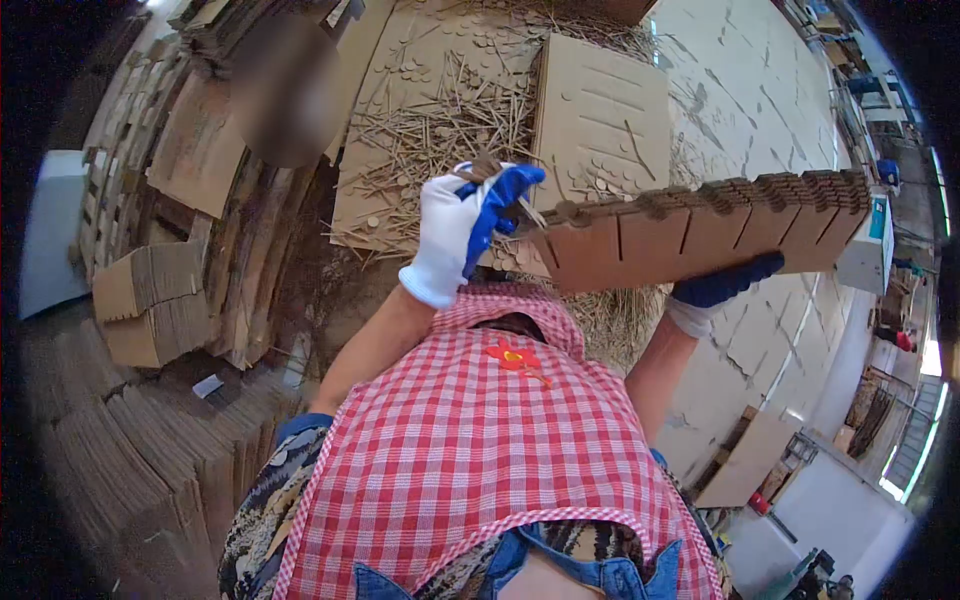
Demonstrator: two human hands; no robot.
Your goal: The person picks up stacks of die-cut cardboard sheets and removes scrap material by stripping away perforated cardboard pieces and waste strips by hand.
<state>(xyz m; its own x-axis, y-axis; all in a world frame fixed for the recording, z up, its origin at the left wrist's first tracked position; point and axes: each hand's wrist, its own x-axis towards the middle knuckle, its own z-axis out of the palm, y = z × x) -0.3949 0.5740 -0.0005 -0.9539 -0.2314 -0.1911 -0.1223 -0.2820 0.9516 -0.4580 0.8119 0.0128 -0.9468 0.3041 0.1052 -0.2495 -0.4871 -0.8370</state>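
Slotted cardboard stack [655,243]: I see right hand [722,287] clasping its lower edge, left hand [470,225] closed around offcuts [487,167] beside it; one-sided support may splay it.

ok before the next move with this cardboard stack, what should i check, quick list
1. Hands gloved: ok, left hand and right hand wear white-and-blue gloves.
2. Flat, slotted brown cardboard stack supported: ok, right hand at its lower edge.
3. Left hand free: not ok, thin brown cardboard scraps poke from its grip.
4. Stack's far side undamaged: cannot tell, hidden.
5. Brown cardboard surface ahead clear: not ok, loose strips and small round discs litter it.
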